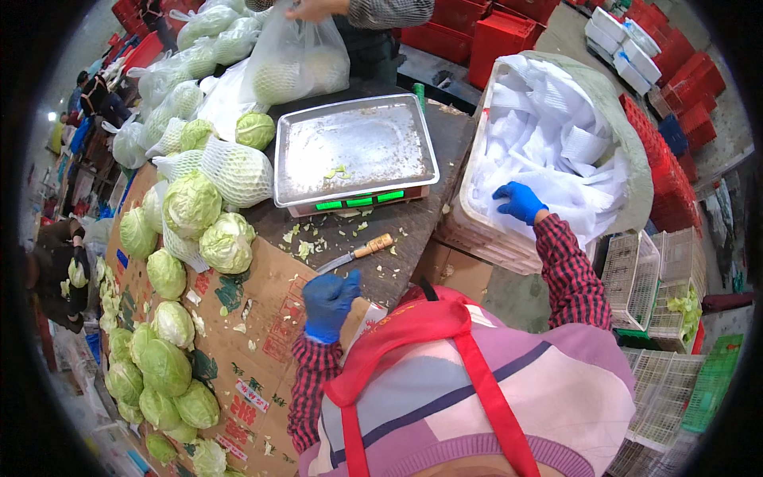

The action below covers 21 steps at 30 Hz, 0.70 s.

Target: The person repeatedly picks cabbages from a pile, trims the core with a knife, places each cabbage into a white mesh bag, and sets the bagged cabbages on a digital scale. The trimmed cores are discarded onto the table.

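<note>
My left hand (331,301), in a blue glove, is over the table's near edge beside a knife with a wooden handle (372,245); its fingers are curled and I cannot tell whether anything is in them. My right hand (520,201), also gloved in blue, is at white foam net sleeves (539,137) in a plastic crate (495,235); its grip is unclear. A metal-topped weighing scale (357,149) stands on the dark table. Left of it lie cabbages, some bare (192,204), some in foam nets (236,173). More bare cabbages (164,366) lie on the printed cardboard.
Across the table a person's hand (319,9) holds a clear plastic bag of netted cabbages (298,65). Bagged cabbages (179,98) are piled at the back left. Leaf scraps (305,247) lie near the knife. Plastic baskets (632,280) and red crates (661,161) stand at the right.
</note>
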{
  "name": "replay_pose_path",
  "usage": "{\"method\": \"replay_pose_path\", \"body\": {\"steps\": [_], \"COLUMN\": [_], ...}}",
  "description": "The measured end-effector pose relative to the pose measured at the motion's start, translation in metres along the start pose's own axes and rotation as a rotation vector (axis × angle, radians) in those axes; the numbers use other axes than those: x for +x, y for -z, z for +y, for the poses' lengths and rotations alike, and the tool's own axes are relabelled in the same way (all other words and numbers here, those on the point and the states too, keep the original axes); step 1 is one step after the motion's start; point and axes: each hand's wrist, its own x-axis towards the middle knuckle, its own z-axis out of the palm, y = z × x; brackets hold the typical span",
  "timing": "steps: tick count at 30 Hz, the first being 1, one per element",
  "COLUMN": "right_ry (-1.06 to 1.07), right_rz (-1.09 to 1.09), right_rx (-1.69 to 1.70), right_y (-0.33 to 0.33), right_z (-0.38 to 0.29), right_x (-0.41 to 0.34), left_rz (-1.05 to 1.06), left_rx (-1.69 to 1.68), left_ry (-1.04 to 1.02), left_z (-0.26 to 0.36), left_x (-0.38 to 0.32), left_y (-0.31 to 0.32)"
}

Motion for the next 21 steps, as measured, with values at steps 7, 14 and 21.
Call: {"method": "replay_pose_path", "body": {"steps": [7,14,21], "right_ry": [0.158,0.385,1.293], "right_rz": [0.302,0.699,0.0], "right_rx": [0.776,0.852,0.619], "right_y": [0.062,0.165,0.047], "right_z": [0.025,-0.074,-0.312], "right_x": [0.03,0.02,0.024], "left_rz": [-0.024,-0.059,0.364], "left_rx": [-0.128,-0.518,-0.851], "left_ry": [0.265,0.539,0.3], "left_z": [0.012,0.048,0.1], "left_x": [0.01,0.028,0.023], "left_y": [-0.018,-0.001,0.008]}}
